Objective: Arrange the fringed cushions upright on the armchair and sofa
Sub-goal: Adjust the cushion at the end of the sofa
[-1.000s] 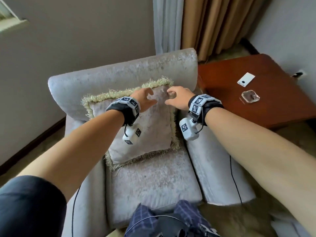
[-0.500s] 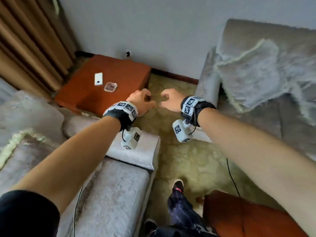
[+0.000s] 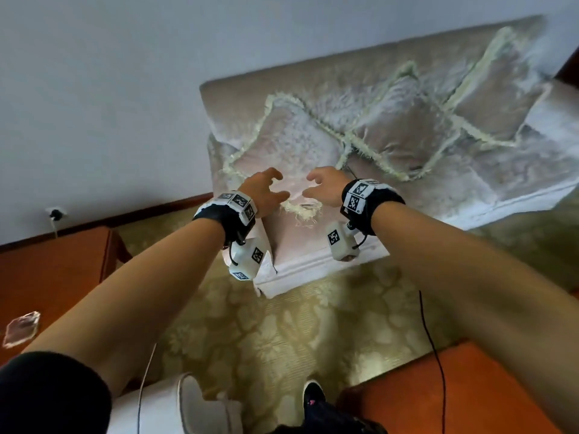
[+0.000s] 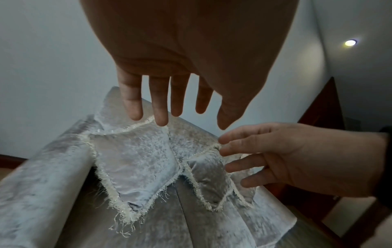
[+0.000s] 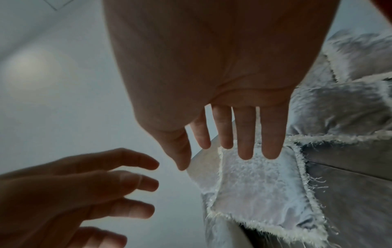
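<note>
Three fringed cushions [image 3: 291,145] crowd the sofa [image 3: 517,183] beside a side table [image 3: 47,264].

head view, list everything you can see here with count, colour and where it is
fringed cushions: three, silver-grey with cream fringe, leaning in a row on the sofa
sofa: one, silver-grey, against the wall
side table: one, red-brown, left edge
glass dish: one, clear, on the side table
wall socket: one, white with a black plug, low on the wall
carpet: one, yellow-green patterned, on the floor
second table: one, red-brown, bottom right
left hand: one, fingers spread, empty, before the nearest cushion
right hand: one, fingers spread, empty, beside the left
</note>
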{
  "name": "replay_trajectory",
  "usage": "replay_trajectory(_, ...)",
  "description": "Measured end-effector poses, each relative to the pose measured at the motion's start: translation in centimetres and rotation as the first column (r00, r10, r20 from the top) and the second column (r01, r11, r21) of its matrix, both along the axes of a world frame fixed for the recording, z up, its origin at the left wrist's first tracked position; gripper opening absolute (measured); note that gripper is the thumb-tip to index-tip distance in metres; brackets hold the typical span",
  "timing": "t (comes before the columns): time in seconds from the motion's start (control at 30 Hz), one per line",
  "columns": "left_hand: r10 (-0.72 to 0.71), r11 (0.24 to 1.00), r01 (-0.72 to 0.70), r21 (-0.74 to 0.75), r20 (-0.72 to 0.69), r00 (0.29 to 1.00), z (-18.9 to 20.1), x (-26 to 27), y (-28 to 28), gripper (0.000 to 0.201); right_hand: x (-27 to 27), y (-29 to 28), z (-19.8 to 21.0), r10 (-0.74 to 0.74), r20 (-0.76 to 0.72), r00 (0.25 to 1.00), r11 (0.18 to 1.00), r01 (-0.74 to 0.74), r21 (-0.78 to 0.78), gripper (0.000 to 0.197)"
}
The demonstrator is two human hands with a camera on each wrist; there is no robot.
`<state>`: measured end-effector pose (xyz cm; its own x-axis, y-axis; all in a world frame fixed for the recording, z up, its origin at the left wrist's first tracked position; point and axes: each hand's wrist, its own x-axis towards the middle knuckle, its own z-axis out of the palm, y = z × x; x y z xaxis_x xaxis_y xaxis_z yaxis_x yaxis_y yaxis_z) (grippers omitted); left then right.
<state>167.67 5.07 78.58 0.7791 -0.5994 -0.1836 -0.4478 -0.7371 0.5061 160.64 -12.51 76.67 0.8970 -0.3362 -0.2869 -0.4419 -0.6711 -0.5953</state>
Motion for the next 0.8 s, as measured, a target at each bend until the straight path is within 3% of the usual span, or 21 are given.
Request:
replay_trajectory(0.17,-0.065,0.989,0.069,0.128,-0.034,0.997,-1.5,5.6,-5.5,0.052,3.0,-6.4,-0.5,-0.046,-0.017,0.999,0.999,0.046,0.016,0.056)
replay_trajectory(0.3,-0.049,0.993,0.059,0.102,-0.089,0.995,-2.6,11.8,-8.7,0.05,7.2,-10.2,-0.9,-0.082,-0.037,0.996,0.996,0.083,0.015,0.057)
replay_trajectory(0.6,-0.019,0.996,0.032,0.081,-0.164,0.986,-5.5,29.1,-14.5,0.05,21.4,-15.8,0.2,-0.194,-0.045,0.98,0.981,0.194,0.004,0.051)
replay_trajectory(0.8,0.047,0.991,-0.02,0.132,-0.203,0.978,-8.2,36.7,-15.8,0.054,30.4,-18.7,0.8,-0.124,-0.088,0.988,0.992,0.122,-0.026,0.047)
